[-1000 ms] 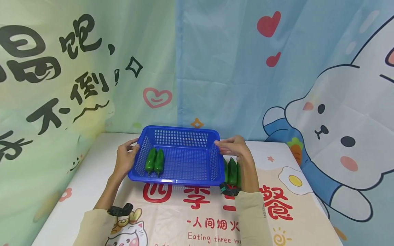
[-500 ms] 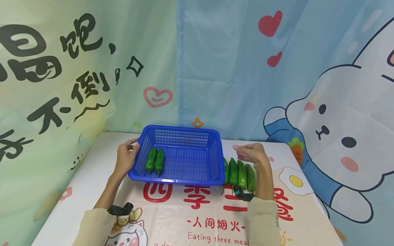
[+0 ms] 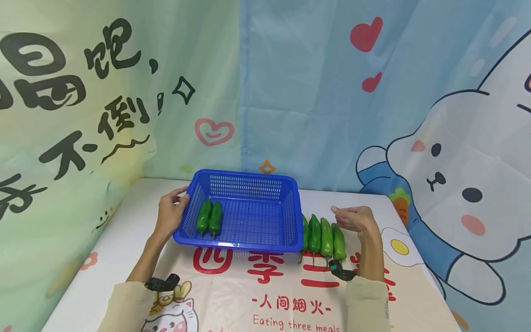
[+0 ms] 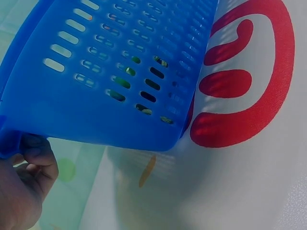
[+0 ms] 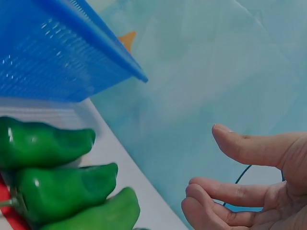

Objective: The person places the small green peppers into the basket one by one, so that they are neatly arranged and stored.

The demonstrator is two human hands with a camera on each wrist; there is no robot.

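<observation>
A blue slotted plastic basket (image 3: 253,226) stands in the middle of the table in the head view. Two green peppers (image 3: 203,216) lie side by side in its left part. At the basket's left rim my left hand (image 3: 170,213) grips the edge; the left wrist view shows the fingers (image 4: 42,160) curled at that rim. My right hand (image 3: 356,220) holds nothing and hovers right of the basket, thumb and fingers apart in the right wrist view. Just left of it, several green peppers (image 3: 326,237) lie in a row, the leftmost partly hidden by the basket.
A white table (image 3: 124,221) carries a printed mat (image 3: 232,295) with red characters. Behind it hangs a patterned cloth backdrop (image 3: 290,101), close to the table's back edge. The row of peppers lies right against the basket's right side.
My right hand has left the basket's right rim and moved right, past the row of peppers, uncovering them. The left hand still holds the left rim. The basket stays put.
</observation>
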